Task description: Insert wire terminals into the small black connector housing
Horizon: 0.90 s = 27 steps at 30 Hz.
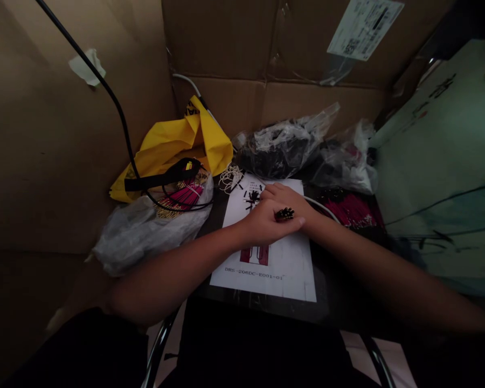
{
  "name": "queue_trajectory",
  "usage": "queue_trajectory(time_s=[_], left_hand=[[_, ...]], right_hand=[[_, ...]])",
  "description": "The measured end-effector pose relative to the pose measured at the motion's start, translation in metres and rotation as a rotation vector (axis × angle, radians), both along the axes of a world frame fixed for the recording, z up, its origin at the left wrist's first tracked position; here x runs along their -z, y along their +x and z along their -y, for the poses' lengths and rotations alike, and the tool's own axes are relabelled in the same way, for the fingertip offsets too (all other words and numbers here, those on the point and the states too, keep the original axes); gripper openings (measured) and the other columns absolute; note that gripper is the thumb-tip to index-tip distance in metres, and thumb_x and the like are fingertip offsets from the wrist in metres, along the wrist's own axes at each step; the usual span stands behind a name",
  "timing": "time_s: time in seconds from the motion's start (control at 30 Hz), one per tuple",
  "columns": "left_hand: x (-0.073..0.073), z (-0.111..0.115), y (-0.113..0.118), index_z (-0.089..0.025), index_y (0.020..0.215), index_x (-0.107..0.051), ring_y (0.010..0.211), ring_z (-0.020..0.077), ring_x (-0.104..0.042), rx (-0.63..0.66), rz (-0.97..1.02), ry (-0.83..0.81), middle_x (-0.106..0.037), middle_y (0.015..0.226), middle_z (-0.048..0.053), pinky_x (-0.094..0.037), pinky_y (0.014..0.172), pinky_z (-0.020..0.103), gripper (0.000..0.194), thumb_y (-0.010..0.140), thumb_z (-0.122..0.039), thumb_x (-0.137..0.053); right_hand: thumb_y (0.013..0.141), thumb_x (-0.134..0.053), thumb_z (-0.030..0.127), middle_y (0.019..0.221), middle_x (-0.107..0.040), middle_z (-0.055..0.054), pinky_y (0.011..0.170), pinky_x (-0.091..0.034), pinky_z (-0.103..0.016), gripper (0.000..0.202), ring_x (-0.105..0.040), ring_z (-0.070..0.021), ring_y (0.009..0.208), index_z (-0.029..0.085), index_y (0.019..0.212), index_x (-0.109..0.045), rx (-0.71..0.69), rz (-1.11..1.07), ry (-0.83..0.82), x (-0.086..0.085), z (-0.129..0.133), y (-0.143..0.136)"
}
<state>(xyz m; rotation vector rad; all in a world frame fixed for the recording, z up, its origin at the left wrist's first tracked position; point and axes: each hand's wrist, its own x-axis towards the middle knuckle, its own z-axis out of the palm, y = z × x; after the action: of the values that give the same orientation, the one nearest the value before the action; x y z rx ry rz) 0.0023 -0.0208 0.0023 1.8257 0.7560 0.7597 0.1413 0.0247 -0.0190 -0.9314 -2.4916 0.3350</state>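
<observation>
My left hand [264,221] is closed round a bundle of thin black pieces [285,214] with gold-coloured ends, which stick out beside the thumb. Just beyond it, my right hand [285,195] crosses over a printed sheet [293,275]. Its fingers are bent together, their tips partly hidden, close to a small pile of short black tube-like pieces [251,197] on the paper. Whether they pinch one of these cannot be made out. The sheet carries a drawing with dark red parts and a line of printed code, partly covered by my left hand and forearm.
On the left, a yellow bag [165,140] and a clear plastic bag [133,237] lie around pink wires [186,195] with gold ends. White loops [230,178], black-filled plastic bags [283,145] and red wires [353,210] lie behind and right. Cardboard walls [218,37] enclose the table; a person [448,161] is at right.
</observation>
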Motion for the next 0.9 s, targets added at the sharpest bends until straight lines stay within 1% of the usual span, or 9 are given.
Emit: queue_trajectory(time_s=[0.17,0.27,0.37,0.47,0.53,0.6,0.73,0.8,0.9], left_hand=[[0.004,-0.002,0.0,-0.02,0.053,-0.039,0.053,0.0088,-0.035,0.042,0.061,0.085,-0.037,0.052,-0.006,-0.03,0.051,0.026,0.04,0.085,-0.034,-0.059],[0.005,-0.002,-0.001,-0.02,0.052,-0.037,0.052,0.0084,-0.033,0.079,0.092,0.104,-0.035,0.052,-0.006,-0.029,0.051,0.026,0.042,0.086,-0.034,-0.057],[0.005,-0.002,-0.002,-0.02,0.052,-0.033,0.053,0.0085,-0.03,0.069,0.091,0.136,-0.031,0.053,-0.007,-0.028,0.052,0.026,0.044,0.087,-0.036,-0.057],[0.006,-0.003,-0.003,-0.02,0.053,-0.031,0.054,0.0091,-0.03,0.064,0.08,0.186,-0.028,0.054,-0.007,-0.027,0.053,0.027,0.046,0.088,-0.037,-0.055],[0.007,-0.004,-0.004,-0.019,0.054,-0.034,0.054,0.0091,-0.031,0.038,0.071,0.216,-0.03,0.054,-0.006,-0.028,0.054,0.026,0.044,0.089,-0.037,-0.054],[0.007,-0.005,-0.005,-0.019,0.056,-0.041,0.054,0.0089,-0.034,-0.016,0.04,0.242,-0.034,0.054,-0.006,-0.029,0.054,0.026,0.041,0.091,-0.037,-0.052],[0.007,-0.01,-0.008,-0.019,0.063,-0.049,0.056,0.0099,-0.041,-0.153,-0.072,0.316,-0.043,0.057,-0.005,-0.03,0.055,0.026,0.034,0.091,-0.038,-0.051],[0.008,-0.013,-0.009,-0.02,0.069,-0.053,0.057,0.0111,-0.045,-0.2,-0.156,0.345,-0.049,0.06,-0.005,-0.031,0.056,0.026,0.026,0.088,-0.037,-0.055],[0.011,-0.016,-0.01,-0.021,0.084,-0.06,0.059,0.0132,-0.051,-0.156,-0.278,0.36,-0.058,0.064,-0.004,-0.035,0.058,0.026,0.011,0.084,-0.032,-0.059]], right_hand=[[0.077,-0.063,0.009,0.07,-0.053,-0.002,0.063,-0.039,-0.036,0.024,-0.044,-0.0174,0.067,0.022,0.063,-0.048,0.021,-0.007,0.001,0.002,0.004,0.003],[0.078,-0.061,0.01,0.072,-0.053,-0.003,0.065,-0.04,-0.037,0.022,-0.046,-0.0188,0.069,0.022,0.065,-0.049,0.011,-0.017,-0.01,0.0,0.005,0.005],[0.08,-0.056,0.012,0.08,-0.056,-0.004,0.069,-0.041,-0.037,0.012,-0.05,-0.0204,0.076,0.022,0.074,-0.053,0.034,-0.099,-0.042,-0.003,0.009,0.009],[0.084,-0.05,0.015,0.084,-0.058,-0.004,0.069,-0.042,-0.034,0.008,-0.053,-0.0199,0.079,0.021,0.081,-0.055,0.096,-0.222,-0.069,-0.003,0.013,0.013],[0.085,-0.05,0.018,0.081,-0.059,-0.003,0.067,-0.043,-0.032,0.006,-0.055,-0.0184,0.076,0.021,0.082,-0.055,0.145,-0.303,-0.076,-0.003,0.018,0.018],[0.085,-0.052,0.018,0.08,-0.06,-0.002,0.066,-0.043,-0.03,0.005,-0.056,-0.017,0.073,0.021,0.085,-0.056,0.192,-0.361,-0.079,-0.003,0.026,0.024],[0.089,-0.053,0.019,0.079,-0.062,-0.001,0.066,-0.045,-0.03,0.005,-0.058,-0.0162,0.071,0.021,0.089,-0.057,0.283,-0.381,-0.083,-0.002,0.046,0.039],[0.091,-0.053,0.02,0.078,-0.062,-0.001,0.065,-0.045,-0.03,0.004,-0.058,-0.0162,0.07,0.021,0.09,-0.057,0.314,-0.402,-0.102,0.001,0.055,0.044],[0.092,-0.053,0.02,0.079,-0.063,-0.001,0.064,-0.046,-0.031,0.004,-0.06,-0.017,0.069,0.023,0.093,-0.057,0.318,-0.408,-0.096,0.008,0.062,0.048]])
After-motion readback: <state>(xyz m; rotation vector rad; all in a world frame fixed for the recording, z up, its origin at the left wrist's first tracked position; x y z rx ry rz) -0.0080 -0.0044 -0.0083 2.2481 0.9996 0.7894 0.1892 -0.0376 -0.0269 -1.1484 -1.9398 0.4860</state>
